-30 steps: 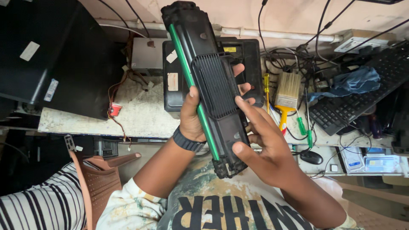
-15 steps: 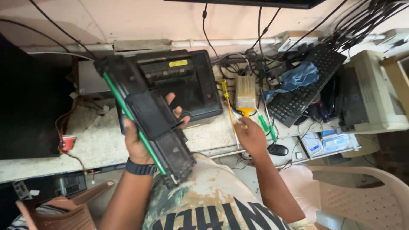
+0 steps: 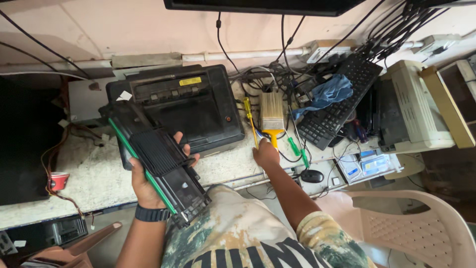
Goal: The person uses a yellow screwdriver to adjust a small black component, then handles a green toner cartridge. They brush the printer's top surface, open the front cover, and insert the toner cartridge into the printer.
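Soft, even daylight, sharp focus, deep shadow at the left edge, slight wide-angle bending at the borders.

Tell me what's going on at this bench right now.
A person sits at a cluttered workbench. Their left hand holds a black toner cartridge with a green strip, tilted above the bench edge. Their right hand reaches to the yellow handle of a paintbrush lying beside screwdrivers. A black printer sits open behind.

Matt black plastic toner cartridge [image 3: 159,164], seemingly dusty
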